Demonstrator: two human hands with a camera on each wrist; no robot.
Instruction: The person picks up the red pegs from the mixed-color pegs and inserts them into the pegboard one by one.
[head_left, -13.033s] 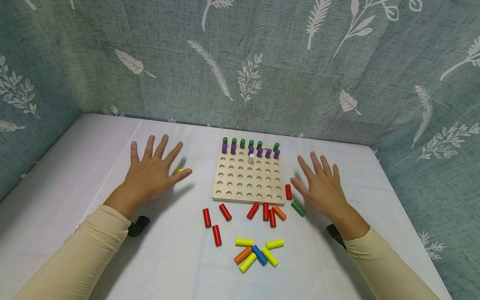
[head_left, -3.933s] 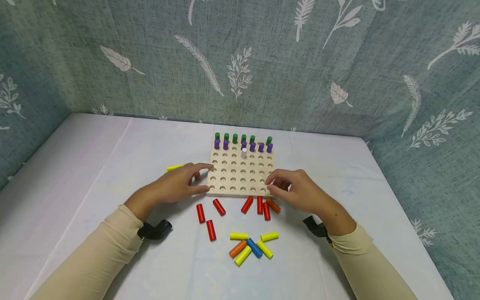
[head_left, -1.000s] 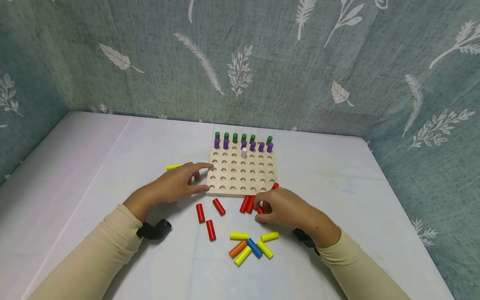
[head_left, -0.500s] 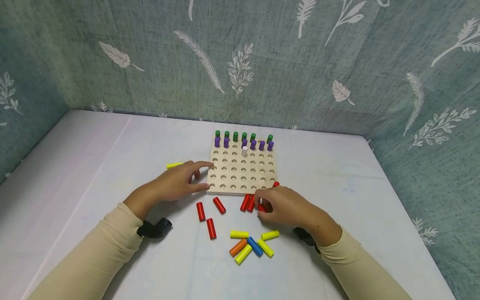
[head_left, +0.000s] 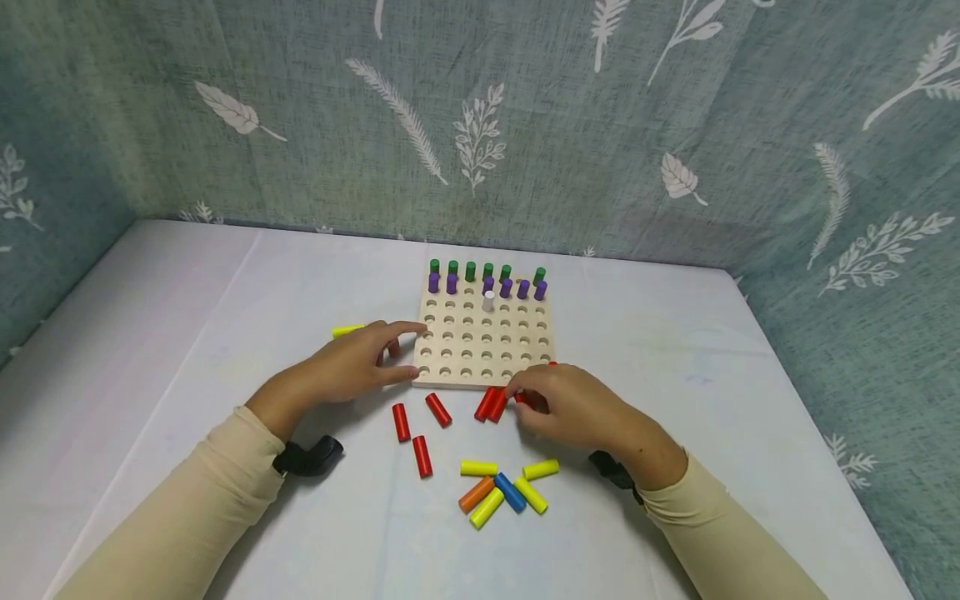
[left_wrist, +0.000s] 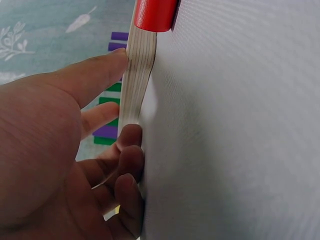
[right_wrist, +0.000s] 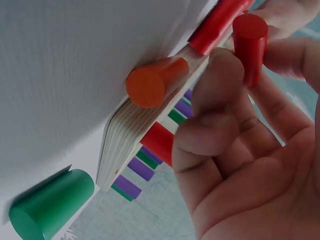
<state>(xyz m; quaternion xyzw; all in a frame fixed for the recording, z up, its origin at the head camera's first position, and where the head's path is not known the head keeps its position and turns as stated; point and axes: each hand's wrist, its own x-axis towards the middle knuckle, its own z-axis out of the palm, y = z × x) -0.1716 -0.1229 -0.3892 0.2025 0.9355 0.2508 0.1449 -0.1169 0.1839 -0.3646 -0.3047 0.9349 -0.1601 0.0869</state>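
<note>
My left hand [head_left: 341, 367] rests at the left side of the wooden pegboard [head_left: 457, 358], its thumb and index finger touching the edge. Its other fingers are loosely bent by the tablecloth in the left wrist view. My right hand [head_left: 577, 408] is at the board's near right corner and pinches a red peg [right_wrist: 251, 47] between thumb and fingers. Another red peg [right_wrist: 158, 141] stands in the board close to that corner. Beside the right hand, two red pegs [head_left: 491, 403] lie against each other. An orange peg [right_wrist: 155, 82] lies by the board's near edge, hidden in the head view.
Green pegs [head_left: 470, 271], purple pegs [head_left: 506, 288] and one white peg [head_left: 489, 302] stand in the board's far rows. Loose red pegs [head_left: 422, 456], yellow pegs [head_left: 478, 468], an orange peg [head_left: 476, 494] and a blue peg [head_left: 510, 492] lie in front. A green peg [right_wrist: 52, 202] lies at right.
My right fingers have picked up the red peg from among those at the board's front, and the two beside it shifted slightly left. My left hand stays at the board's edge.
</note>
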